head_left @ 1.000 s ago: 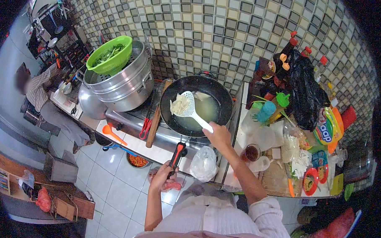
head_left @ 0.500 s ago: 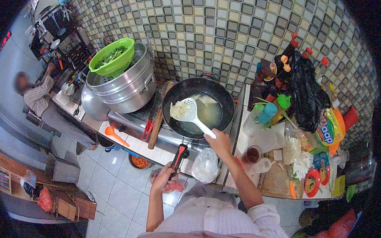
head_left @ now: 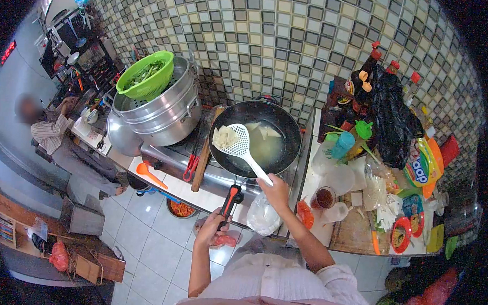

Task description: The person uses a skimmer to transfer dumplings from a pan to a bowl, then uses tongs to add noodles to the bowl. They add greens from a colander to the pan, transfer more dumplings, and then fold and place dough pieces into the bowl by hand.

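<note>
My right hand (head_left: 275,192) is closed round the handle of a white slotted spoon (head_left: 253,162), whose bowl carries pale, cut pieces of food (head_left: 225,137) over the left side of a black wok (head_left: 291,117). Cloudy liquid and a few more pale pieces (head_left: 263,131) lie in the wok. Lower down, my left hand (head_left: 213,228) grips the black and red wok handle (head_left: 230,202). A white plastic bag (head_left: 263,213) sits at the stove's front edge, between my hands.
Left of the wok, a large steamer pot (head_left: 167,115) bears a green basket of leaves (head_left: 144,74). A wooden stick (head_left: 203,167) and an orange ladle (head_left: 152,173) lie nearby. Cups, bottles and a knife (head_left: 375,240) crowd the right counter. Another person (head_left: 51,129) stands at the far left.
The slotted spoon has risen slightly and shifted left with its pale pieces, uncovering more of the pieces in the liquid. My right hand moved down a little. My left hand keeps its grip.
</note>
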The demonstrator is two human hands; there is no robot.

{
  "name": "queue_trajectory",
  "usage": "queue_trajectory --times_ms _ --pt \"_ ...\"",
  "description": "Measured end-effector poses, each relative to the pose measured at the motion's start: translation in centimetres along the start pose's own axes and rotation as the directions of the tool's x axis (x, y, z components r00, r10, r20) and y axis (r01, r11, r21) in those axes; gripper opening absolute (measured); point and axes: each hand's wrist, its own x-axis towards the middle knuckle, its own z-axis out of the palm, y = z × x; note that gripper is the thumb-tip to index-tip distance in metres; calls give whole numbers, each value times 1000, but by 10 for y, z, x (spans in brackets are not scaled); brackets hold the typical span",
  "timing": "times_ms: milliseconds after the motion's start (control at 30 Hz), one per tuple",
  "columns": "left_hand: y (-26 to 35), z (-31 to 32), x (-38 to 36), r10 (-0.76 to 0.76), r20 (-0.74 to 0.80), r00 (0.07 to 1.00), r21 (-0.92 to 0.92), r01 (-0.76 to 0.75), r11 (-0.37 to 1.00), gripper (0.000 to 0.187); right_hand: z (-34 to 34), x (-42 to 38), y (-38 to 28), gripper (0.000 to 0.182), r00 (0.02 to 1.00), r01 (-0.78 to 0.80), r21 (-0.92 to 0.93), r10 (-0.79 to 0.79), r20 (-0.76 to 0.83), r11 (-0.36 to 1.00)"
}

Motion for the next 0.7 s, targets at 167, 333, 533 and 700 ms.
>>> queue_trajectory --times_ms 167,333,533,700 --pt "0 1 0 11 -2 1000 4 -11 1000 23 6 -9 11 29 997 -70 191 77 -28 979" --pt "1 2 0 9 -7 1000 7 -9 1000 22 -16 -27 -5 28 979 -204 283 194 63 937" --pt "2 3 1 -9 -30 1000 23 9 1000 22 -20 -31 -15 23 990 -99 317 126 -67 943" --pt "2 4 0 9 -15 1000 14 -9 1000 22 -17 -32 -20 21 988 -51 293 92 -126 955"
